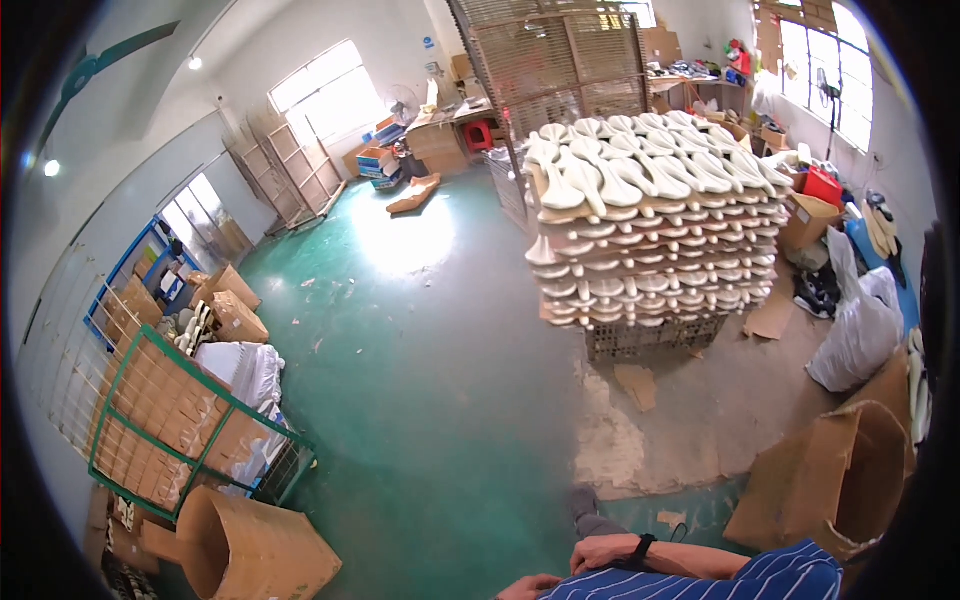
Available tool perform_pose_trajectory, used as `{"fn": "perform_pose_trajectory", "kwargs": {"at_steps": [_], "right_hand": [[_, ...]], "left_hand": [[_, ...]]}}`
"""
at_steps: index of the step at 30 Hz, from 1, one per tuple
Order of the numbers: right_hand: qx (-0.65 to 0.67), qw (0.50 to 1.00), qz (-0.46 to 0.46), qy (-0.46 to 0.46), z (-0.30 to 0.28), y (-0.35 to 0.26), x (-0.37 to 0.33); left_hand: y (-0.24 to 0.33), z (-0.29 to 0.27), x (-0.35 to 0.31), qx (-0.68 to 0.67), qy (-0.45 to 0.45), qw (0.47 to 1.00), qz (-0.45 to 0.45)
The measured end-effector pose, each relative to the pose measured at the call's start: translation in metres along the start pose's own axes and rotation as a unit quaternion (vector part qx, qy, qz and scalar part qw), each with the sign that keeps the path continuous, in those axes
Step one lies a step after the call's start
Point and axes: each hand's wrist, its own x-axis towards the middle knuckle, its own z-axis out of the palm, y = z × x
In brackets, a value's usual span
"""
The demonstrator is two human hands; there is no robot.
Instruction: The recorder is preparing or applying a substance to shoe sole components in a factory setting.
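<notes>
At the bottom edge, my right hand [602, 552] rests low in front of my body, with a black watch [641, 549] on its wrist. Its fingers bend down toward my leg and are mostly hidden, and no object shows in it. My left hand [533, 587] is cut off by the lower edge beside my blue striped shirt [660, 586], so its grip is unclear. Well beyond both hands stands a tall stack of white saddle-shaped pieces [650, 170], layered on boards over a dark crate [650, 338].
An open cardboard box [275, 550] and a green wire cage [190, 460] holding cartons stand at left. Another open carton [800, 480] and a white plastic bag [858, 335] lie at right. A tall slatted rack [555, 70] rises behind the stack. Flattened cardboard [680, 420] covers the floor.
</notes>
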Motion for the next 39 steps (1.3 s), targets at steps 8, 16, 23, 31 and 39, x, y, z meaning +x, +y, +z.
{"fn": "perform_pose_trajectory", "kwargs": {"at_steps": [8, 16, 23, 31, 39], "right_hand": [[-0.045, 0.985, -0.128, -0.108, -0.193, 0.023, 0.078], [0.064, 0.981, -0.038, -0.177, -0.339, 0.054, 0.157], [0.118, 0.98, 0.028, -0.155, -0.508, 0.022, 0.24], [0.104, 0.993, 0.045, -0.024, -0.68, -0.049, 0.341], [0.249, 0.968, 0.027, -0.009, -0.838, -0.014, 0.449]], "left_hand": [[0.09, -0.134, 0.087, -0.001, -0.002, 0.999, 0.04], [0.125, -0.28, 0.191, 0.135, -0.006, 0.99, 0.041], [0.196, -0.477, 0.254, 0.18, -0.048, 0.981, 0.048], [0.316, -0.667, 0.269, 0.083, -0.136, 0.985, 0.067], [0.306, -0.876, 0.374, 0.113, -0.093, 0.988, 0.047]]}}
